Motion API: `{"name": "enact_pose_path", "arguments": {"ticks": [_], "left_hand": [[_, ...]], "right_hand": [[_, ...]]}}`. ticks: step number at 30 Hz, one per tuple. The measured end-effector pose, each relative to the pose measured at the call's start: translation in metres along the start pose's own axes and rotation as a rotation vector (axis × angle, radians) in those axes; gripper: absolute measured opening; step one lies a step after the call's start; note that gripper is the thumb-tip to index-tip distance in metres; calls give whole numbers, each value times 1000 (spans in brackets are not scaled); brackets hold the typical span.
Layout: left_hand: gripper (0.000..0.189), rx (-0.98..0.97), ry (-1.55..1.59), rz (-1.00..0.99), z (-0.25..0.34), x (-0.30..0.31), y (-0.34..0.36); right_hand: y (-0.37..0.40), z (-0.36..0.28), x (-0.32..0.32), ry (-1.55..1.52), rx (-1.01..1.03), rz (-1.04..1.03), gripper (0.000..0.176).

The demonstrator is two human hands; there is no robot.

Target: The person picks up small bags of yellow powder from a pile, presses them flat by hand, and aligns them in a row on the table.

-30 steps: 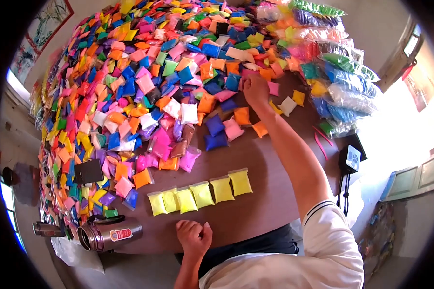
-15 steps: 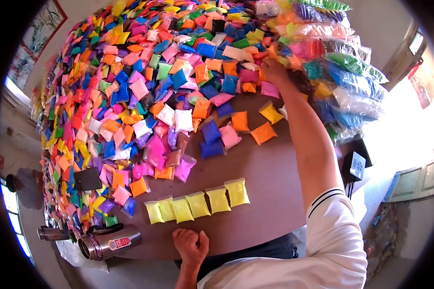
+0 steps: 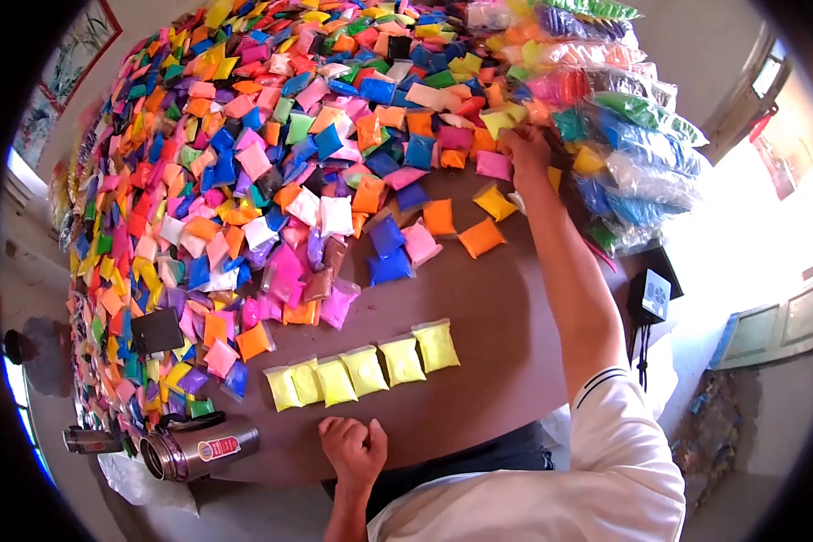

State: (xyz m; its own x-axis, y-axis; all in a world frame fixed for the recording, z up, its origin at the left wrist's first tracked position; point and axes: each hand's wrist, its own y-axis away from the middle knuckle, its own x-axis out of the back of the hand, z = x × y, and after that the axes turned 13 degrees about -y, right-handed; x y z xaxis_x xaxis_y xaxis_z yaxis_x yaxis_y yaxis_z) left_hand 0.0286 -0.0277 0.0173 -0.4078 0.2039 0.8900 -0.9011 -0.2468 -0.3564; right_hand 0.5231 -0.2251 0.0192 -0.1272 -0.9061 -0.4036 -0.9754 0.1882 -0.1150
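My right hand (image 3: 526,154) reaches to the far right part of the table, fingers closed on a light yellow packet (image 3: 496,123) at the edge of the heap. Beside it lie a pink packet (image 3: 493,165) and a yellow-orange packet (image 3: 495,202). My left hand (image 3: 353,449) rests near the front table edge, curled into a loose fist with nothing visible in it. Just beyond it, several pale yellow packets (image 3: 363,370) lie side by side in a slightly slanting row, some overlapping.
A large heap of small colored packets (image 3: 253,163) covers the table's far and left parts. Big clear bags of packets (image 3: 646,135) are stacked at the right. A steel flask (image 3: 194,449) lies at the front left, and a dark flat object (image 3: 157,331) sits on the heap.
My right hand has drawn slightly back toward me, and a light yellow packet now shows at its fingertips. The left hand stays in a fist. The whole view has shifted a little.
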Motion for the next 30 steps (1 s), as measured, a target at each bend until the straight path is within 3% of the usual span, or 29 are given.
{"name": "enact_pose_path", "arguments": {"ticks": [2,4,5,8,15,18,24,26,30], "left_hand": [[36,-3,12,-4,-1,2,0],[34,-25,17,21,-3,1,1],[34,-26,27,27,-4,-1,1],[32,-45,79,39,-6,-2,2],[21,-20,433,62,-15,4,3],[20,24,548,52,-16,7,5],[23,-70,473,47,-21,8,5],[28,-91,449,10,-19,11,4],[33,-109,385,-15,-19,8,4]], "right_hand": [[20,-5,2,-91,-83,-30,32],[65,-30,-11,-508,-133,-204,36],[82,-36,-13,-500,-125,-208,36],[138,-43,-15,-427,-427,-318,35],[320,-76,-26,-376,-611,-756,26],[377,-71,-13,-331,-752,-794,23],[417,-57,3,-182,-739,-806,24],[414,-68,2,-251,-749,-807,30],[405,-74,-2,-35,-689,-852,39]]}}
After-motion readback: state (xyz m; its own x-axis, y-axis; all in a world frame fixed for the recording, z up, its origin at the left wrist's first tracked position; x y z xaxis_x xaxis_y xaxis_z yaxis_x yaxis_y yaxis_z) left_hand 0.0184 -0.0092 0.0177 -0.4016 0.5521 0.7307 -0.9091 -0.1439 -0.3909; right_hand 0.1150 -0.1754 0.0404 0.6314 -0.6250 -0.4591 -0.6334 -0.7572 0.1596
